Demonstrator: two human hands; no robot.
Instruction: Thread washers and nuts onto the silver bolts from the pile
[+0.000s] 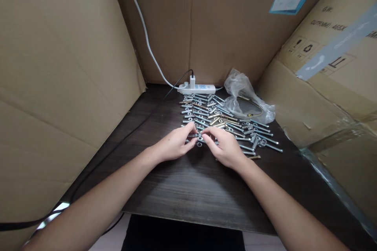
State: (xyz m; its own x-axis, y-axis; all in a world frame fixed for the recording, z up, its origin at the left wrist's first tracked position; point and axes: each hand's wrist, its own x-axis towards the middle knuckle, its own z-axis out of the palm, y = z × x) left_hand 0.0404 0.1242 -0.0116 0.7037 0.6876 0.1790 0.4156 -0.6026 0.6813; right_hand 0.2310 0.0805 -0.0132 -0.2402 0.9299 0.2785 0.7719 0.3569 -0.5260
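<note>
Several silver and brass-coloured metal bolts [224, 119] lie in rows on a dark wooden table [188, 188]. My left hand [176, 144] and my right hand [224, 146] meet at the near edge of the rows. Between their fingertips they pinch one small bolt [198, 136], the left hand on its left end, the right hand on its right end. A few more bolts lie partly hidden under my right hand.
A white power strip [196, 88] with a plugged-in adapter and white cable lies at the back. A crumpled clear plastic bag [246, 98] sits at the back right. Cardboard boxes [59, 86] wall in the table on the left, back and right. A black cable [118, 145] runs along the left.
</note>
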